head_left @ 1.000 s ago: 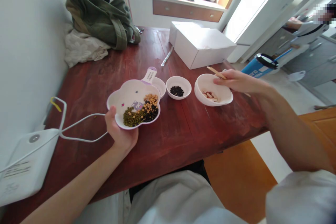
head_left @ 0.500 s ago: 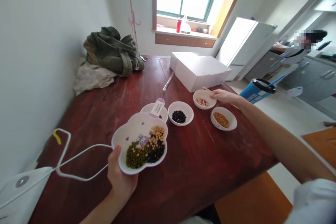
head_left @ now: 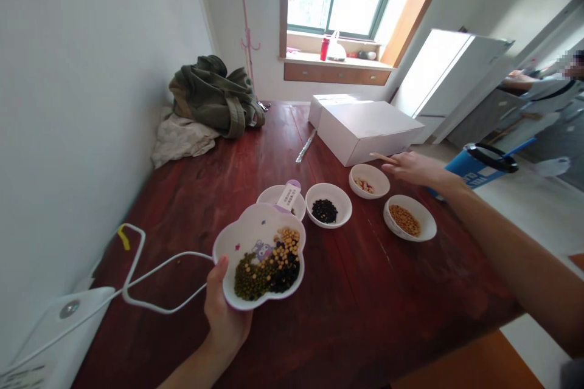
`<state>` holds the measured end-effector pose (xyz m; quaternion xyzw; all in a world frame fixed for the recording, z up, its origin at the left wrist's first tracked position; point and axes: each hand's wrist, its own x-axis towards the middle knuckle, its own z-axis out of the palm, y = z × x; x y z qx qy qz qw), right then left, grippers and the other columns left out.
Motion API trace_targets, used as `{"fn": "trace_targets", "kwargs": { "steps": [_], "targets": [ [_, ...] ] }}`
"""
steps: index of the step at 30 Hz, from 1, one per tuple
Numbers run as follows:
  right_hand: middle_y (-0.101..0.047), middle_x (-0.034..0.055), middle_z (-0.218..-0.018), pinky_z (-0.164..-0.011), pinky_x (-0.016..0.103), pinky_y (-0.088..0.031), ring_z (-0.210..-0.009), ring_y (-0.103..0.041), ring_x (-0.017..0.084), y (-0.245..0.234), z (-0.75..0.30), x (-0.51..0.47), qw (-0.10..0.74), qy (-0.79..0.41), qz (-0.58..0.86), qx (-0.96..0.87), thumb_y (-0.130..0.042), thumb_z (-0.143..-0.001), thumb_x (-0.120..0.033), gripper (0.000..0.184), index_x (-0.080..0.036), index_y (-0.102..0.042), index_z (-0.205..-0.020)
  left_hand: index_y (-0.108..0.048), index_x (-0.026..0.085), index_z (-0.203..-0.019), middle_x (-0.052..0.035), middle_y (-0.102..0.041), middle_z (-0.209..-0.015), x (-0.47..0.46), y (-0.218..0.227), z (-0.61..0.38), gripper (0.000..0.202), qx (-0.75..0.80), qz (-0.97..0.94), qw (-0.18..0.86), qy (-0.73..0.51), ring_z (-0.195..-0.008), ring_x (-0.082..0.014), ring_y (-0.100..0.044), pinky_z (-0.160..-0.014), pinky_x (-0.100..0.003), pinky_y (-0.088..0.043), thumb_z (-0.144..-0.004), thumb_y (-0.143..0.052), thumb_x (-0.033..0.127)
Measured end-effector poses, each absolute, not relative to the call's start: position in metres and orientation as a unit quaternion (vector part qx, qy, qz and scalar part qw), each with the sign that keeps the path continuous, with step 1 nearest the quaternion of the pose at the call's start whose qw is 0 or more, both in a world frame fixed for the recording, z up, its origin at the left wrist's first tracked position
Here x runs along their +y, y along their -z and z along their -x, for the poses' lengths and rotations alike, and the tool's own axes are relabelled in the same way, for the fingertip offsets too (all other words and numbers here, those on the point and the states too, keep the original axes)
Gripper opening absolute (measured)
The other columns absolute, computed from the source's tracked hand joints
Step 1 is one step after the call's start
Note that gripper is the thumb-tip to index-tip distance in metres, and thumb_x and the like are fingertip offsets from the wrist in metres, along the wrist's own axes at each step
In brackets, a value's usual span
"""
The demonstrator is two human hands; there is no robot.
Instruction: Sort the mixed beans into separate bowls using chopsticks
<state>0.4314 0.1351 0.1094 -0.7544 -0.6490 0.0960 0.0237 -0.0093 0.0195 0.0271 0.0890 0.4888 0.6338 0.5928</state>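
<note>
My left hand [head_left: 227,313] grips the rim of a white flower-shaped dish [head_left: 237,228] with a purple tab and a label, its thumb over the edge. In the dish lie green beans [head_left: 250,279], black beans [head_left: 286,271] and yellow beans [head_left: 288,242]. My right hand [head_left: 417,169] is closed around a thin wooden stick [head_left: 382,157] that points left; whether it ends in a spoon is not clear. Just below that hand stands a white bowl [head_left: 382,188] with pale and reddish pieces [head_left: 364,185]. Nearer me is a bowl [head_left: 426,226] of yellow-brown beans [head_left: 404,219].
A bowl [head_left: 345,202] of black beans and another bowl [head_left: 269,196], partly hidden behind the dish, stand in the middle. White boxes [head_left: 369,121], a green bag [head_left: 212,94] and a blue tumbler [head_left: 479,167] sit farther off. A white cable [head_left: 150,310] runs at left; another person stands far right.
My right hand has lifted away from the bowl with the pale and reddish pieces, taking the wooden stick clear of its rim. The view has turned left; my left hand still holds the dish.
</note>
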Motion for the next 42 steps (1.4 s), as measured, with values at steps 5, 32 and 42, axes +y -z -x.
{"fn": "trace_targets", "kwargs": {
  "steps": [5, 32, 42],
  "targets": [
    [-0.087, 0.0132, -0.101, -0.080, 0.036, -0.047, -0.094, -0.079, 0.029, -0.109, -0.371, 0.121, 0.000, -0.082, 0.681, -0.728, -0.051, -0.121, -0.052, 0.047, -0.019, -0.084, -0.118, -0.085, 0.024, -0.082, -0.0060, -0.092, -0.090, 0.016, -0.027, 0.008, 0.043, 0.469, -0.096, 0.617, -0.625, -0.126, -0.0446, -0.085, -0.112, -0.052, -0.070, -0.058, -0.104, 0.054],
    [-0.070, -0.0017, -0.082, -0.062, 0.028, -0.039, -0.070, -0.057, 0.015, -0.062, -0.259, 0.018, 0.050, -0.455, 0.503, -0.733, -0.073, -0.108, -0.047, 0.030, -0.017, -0.074, -0.109, -0.080, 0.024, -0.144, -0.0053, -0.091, -0.132, 0.016, -0.017, -0.004, 0.053, 0.308, -0.201, 0.616, -0.696, -0.141, -0.0334, -0.079, -0.129, -0.046, -0.058, -0.092, -0.084, 0.031],
    [-0.067, -0.0003, -0.062, -0.045, 0.026, -0.031, -0.048, -0.052, 0.011, -0.083, -0.291, 0.004, 0.411, -0.432, 0.423, -0.682, -0.059, -0.121, -0.058, 0.054, -0.020, -0.078, -0.087, -0.087, 0.019, -0.130, -0.0102, -0.092, -0.120, 0.019, -0.013, -0.008, 0.044, 0.312, -0.215, 0.592, -0.711, -0.139, -0.0360, -0.079, -0.127, -0.050, -0.059, -0.102, -0.073, 0.050]
  ]
}}
